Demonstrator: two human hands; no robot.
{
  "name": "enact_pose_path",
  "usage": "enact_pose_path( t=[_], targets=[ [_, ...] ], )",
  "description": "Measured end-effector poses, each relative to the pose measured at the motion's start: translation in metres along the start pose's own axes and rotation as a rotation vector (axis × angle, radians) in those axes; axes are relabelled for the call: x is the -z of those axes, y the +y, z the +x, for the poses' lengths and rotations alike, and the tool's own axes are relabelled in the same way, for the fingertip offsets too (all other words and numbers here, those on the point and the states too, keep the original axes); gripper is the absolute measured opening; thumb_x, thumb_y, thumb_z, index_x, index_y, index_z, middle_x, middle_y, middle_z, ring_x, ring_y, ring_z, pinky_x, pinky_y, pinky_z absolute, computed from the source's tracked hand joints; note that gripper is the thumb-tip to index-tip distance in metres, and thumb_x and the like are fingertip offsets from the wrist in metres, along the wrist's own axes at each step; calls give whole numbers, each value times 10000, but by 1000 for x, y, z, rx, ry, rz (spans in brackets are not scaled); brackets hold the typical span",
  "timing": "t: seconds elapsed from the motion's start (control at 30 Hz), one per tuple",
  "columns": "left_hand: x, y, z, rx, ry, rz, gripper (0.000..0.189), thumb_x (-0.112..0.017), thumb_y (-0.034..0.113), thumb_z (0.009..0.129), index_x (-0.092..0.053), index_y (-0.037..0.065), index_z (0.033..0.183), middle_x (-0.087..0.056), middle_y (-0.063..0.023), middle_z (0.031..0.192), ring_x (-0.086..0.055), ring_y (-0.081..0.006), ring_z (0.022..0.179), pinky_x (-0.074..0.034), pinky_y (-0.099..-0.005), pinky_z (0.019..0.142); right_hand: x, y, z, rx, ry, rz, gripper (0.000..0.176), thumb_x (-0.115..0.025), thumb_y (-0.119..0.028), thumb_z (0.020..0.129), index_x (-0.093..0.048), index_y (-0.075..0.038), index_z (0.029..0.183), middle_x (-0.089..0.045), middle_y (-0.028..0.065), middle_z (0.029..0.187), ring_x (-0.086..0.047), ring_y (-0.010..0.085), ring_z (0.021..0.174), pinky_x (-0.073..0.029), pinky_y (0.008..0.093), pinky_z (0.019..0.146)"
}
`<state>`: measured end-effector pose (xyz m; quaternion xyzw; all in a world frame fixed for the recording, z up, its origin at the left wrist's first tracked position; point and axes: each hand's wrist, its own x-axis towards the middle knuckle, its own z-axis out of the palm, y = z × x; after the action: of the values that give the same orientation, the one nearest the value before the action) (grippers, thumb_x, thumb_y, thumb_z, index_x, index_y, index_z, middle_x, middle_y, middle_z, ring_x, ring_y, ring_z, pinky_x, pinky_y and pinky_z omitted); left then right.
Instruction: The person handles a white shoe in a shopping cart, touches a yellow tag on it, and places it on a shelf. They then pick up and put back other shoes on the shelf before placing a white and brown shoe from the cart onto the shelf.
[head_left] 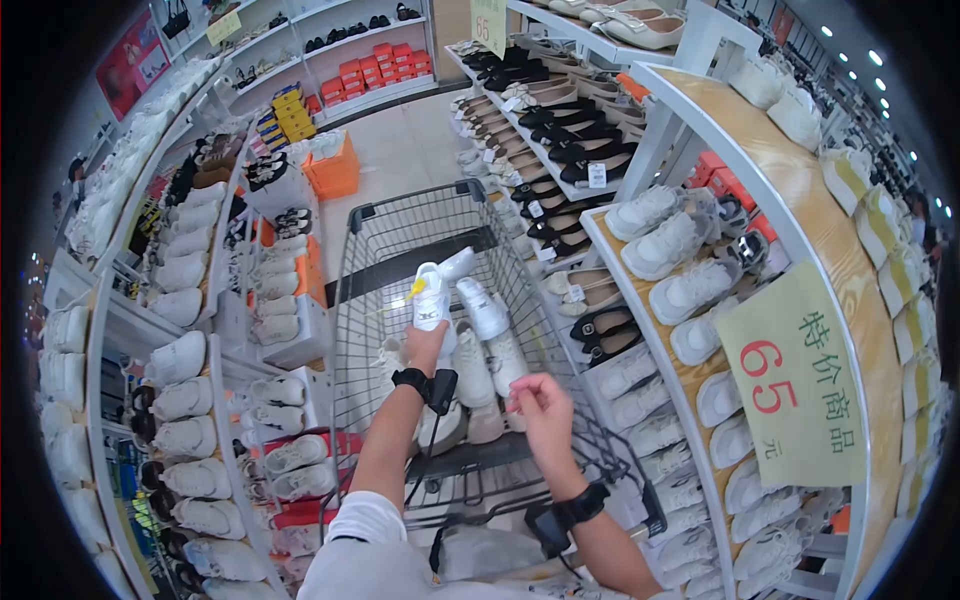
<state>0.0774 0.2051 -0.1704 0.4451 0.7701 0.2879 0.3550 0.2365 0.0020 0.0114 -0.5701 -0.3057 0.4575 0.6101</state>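
My left hand (pixel 425 345) is closed around the back of a white sneaker (pixel 430 305) with a yellow tag (pixel 417 288), held over the shopping cart (pixel 345 270). In the cart lie several white shoes, among them a shiny white shoe (pixel 483 312) to the right of the held one and a white sneaker (pixel 472 362) below it. Over the cart's near right part is my right hand (pixel 545 410), its fingers curled together. Whatever it may hold is too small or hidden to make out. Both wrists wear black straps with devices.
Shelves of white sneakers (pixel 180 360) line the left side. On the right, racks carry black flats (pixel 560 150) and more white sneakers (pixel 690 290), with a paper price sign (pixel 795 380). An orange box (pixel 333 168) stands on the floor past the cart. Red shoeboxes (pixel 375 72) sit at the back.
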Motion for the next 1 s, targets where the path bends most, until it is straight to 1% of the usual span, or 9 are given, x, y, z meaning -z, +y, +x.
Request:
enact_pose_path(
  t=[0.1, 0.2, 0.3, 0.37, 0.6, 0.77, 0.9, 0.97, 1.0],
  targets=[
    [-52, -16, 35, 73, 75, -48, 757, -733, 425, 638, -443, -77, 1125, -566, -301, 1087, -564, -413, 1024, -458, -441, 873, 0, -9, -7, 12, -44, -38, 86, -489, -1, 892, -575, -7, 896, -592, 36, 787, -578, 90, 668, -457, 218, 632],
    [-69, -22, 28, -38, -9, 163, 595, -641, 368, 761, -465, -84, 1106, -564, -281, 1079, -559, -429, 1004, -452, -459, 872, -2, -19, -14, -4, -86, -50, 97, -478, 5, 897, -575, 0, 905, -590, 38, 798, -575, 90, 684, -459, 215, 644],
    [-83, -50, 21, -296, -184, 684, 396, -435, 273, 913, -568, -92, 992, -560, -245, 1036, -543, -436, 963, -406, -501, 899, -2, -15, -16, 21, -137, -160, 106, -472, 10, 898, -577, 5, 908, -589, 35, 806, -572, 86, 695, -455, 208, 648],
    [-116, -102, 45, -339, -64, 635, 478, -454, 344, 909, -578, -110, 993, -554, -268, 1058, -527, -428, 1001, -396, -495, 908, -5, -23, -18, 4, -122, -162, 127, -493, 37, 846, -608, -7, 876, -597, 35, 801, -577, 81, 663, -455, 212, 616],
    [-89, -63, 29, -117, -264, 308, 792, -659, 551, 722, -522, -139, 1085, -488, -319, 1178, -460, -429, 1125, -377, -435, 965, -11, -31, -28, 15, -278, -279, 129, -489, 35, 836, -604, -1, 882, -587, 44, 816, -559, 95, 645, -444, 218, 610],
    [-127, -70, 35, 49, -25, -104, 1087, -757, 537, 620, -266, -151, 1303, -404, -342, 1269, -364, -449, 1223, -295, -437, 1049, -18, -36, -36, 47, -395, -372, 141, -501, 43, 817, -614, -5, 886, -572, 48, 803, -551, 101, 694, -432, 225, 604],
    [-127, -57, 25, 142, -12, -169, 959, -761, 394, 663, -264, -49, 1353, -310, -314, 1345, -289, -427, 1271, -241, -447, 1078, -17, -33, -36, 10, -455, -455, 147, -513, 49, 812, -618, -13, 894, -561, 48, 794, -545, 126, 695, -428, 225, 608],
    [-126, -50, 25, 110, 10, -151, 902, -753, 332, 677, -270, 16, 1370, -309, -278, 1358, -299, -414, 1269, -256, -481, 1056, -16, -34, -34, 16, -459, -457, 140, -517, 47, 814, -619, -12, 891, -566, 50, 799, -552, 129, 705, -434, 226, 616],
    [-129, -51, 30, -31, 39, -65, 904, -751, 331, 678, -262, 24, 1373, -315, -266, 1359, -305, -407, 1269, -265, -494, 1043, -15, -34, -34, 17, -444, -454, 141, -519, 52, 812, -619, -9, 891, -569, 56, 802, -555, 132, 705, -438, 226, 621]
  ],
)
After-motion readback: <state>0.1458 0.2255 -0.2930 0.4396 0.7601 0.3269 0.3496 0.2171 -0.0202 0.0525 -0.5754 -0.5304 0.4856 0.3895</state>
